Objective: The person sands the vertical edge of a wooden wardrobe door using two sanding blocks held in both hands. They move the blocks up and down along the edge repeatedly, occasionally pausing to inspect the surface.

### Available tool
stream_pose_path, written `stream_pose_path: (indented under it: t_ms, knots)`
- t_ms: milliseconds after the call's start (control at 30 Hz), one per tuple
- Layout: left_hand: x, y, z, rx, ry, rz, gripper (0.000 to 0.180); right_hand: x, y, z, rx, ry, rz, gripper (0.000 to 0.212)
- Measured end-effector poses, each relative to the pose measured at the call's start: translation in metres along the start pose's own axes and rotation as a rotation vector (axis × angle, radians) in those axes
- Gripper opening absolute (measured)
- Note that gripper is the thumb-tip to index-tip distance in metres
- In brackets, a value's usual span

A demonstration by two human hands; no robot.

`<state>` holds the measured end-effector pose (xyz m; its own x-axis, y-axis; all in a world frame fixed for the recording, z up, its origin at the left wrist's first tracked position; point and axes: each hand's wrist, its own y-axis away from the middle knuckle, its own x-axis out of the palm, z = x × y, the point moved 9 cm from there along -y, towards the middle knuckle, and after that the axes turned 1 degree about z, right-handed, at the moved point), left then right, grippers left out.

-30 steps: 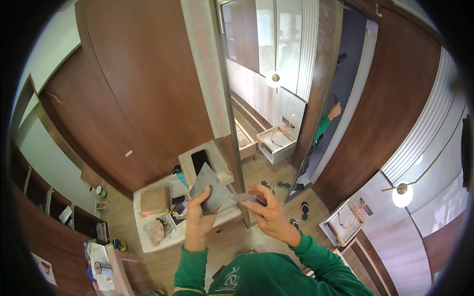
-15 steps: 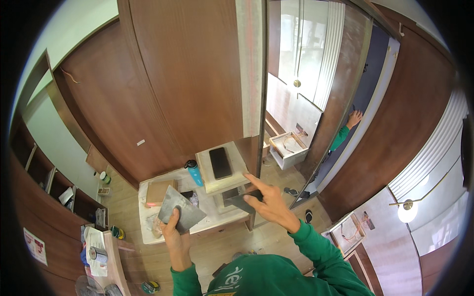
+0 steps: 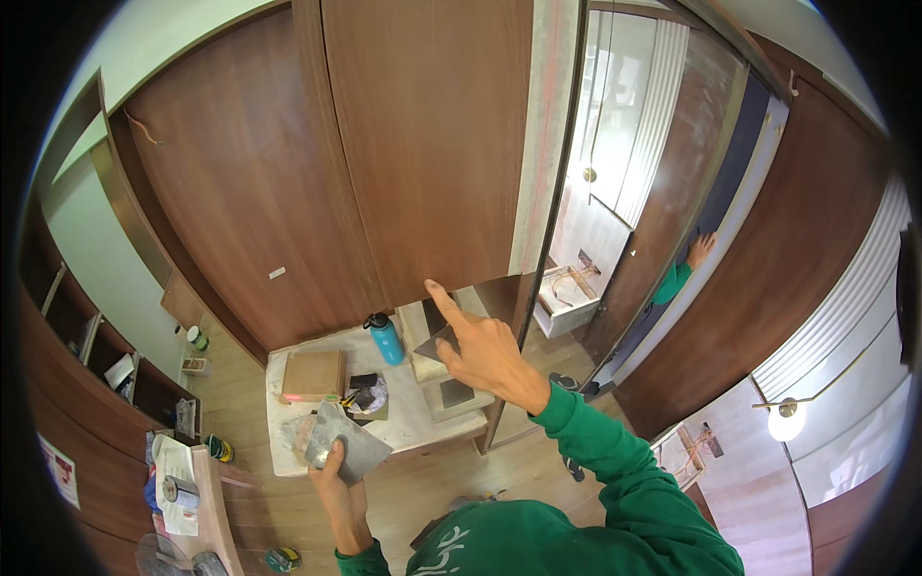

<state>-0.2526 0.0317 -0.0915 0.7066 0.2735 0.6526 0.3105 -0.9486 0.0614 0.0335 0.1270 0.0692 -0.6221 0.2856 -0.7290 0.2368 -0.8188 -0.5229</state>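
My left hand (image 3: 338, 494) grips a flat grey metal plate (image 3: 353, 444), thumb on top, low over the cloth-covered bench. My right hand (image 3: 485, 357) has a dark grey scraper (image 3: 440, 344) between thumb and fingers. Its index finger is stretched out, and the fingertip lies at the lower part of the brown wood panel (image 3: 423, 173); whether it touches cannot be told. Below that hand is a pale box-like stand (image 3: 423, 370), partly hidden. A blue bottle (image 3: 386, 340) with a black lid stands just left of it.
On the pale-covered bench (image 3: 298, 384) sit a cardboard box (image 3: 313, 375) and a plastic bag (image 3: 369, 396) with small dark items. A tall mirror (image 3: 615, 221) rises at the right, reflecting an arm. Tins (image 3: 182, 492) stand on a low table at left. A lit round lamp (image 3: 786, 420) is far right.
My right hand has moved up and left, from the stand's edge to the panel's lower part. The phone on the stand has gone out of sight. My left hand still holds the plate, slightly lower.
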Motion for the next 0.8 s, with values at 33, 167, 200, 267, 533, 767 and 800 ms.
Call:
stream_pose_path:
  t_ms: [33,167,200,267,533,767,800]
  knots:
    - [-0.002,-0.001,0.001,-0.014,-0.009,0.004,0.05,0.0,0.001,0.002,-0.024,-0.026,-0.028,0.092]
    - [0.002,-0.004,0.004,-0.041,-0.031,-0.01,0.048,-0.01,-0.008,0.006,0.014,-0.059,-0.081,0.096]
    - [0.005,-0.005,0.006,-0.048,-0.023,-0.014,0.048,-0.009,-0.01,0.006,0.017,-0.045,-0.084,0.095]
    - [0.01,-0.01,0.007,-0.059,-0.019,-0.005,0.047,-0.007,-0.011,0.004,0.036,-0.011,-0.07,0.095]
    - [0.025,-0.028,0.025,-0.086,-0.038,0.061,0.049,-0.016,-0.014,0.006,0.047,0.038,-0.138,0.088]
    - [0.033,-0.029,0.029,-0.109,-0.032,0.078,0.047,-0.017,-0.013,0.005,0.128,0.032,-0.077,0.082]
    - [0.033,-0.029,0.03,-0.115,-0.036,0.078,0.046,-0.016,-0.014,0.005,0.125,0.045,-0.08,0.08]
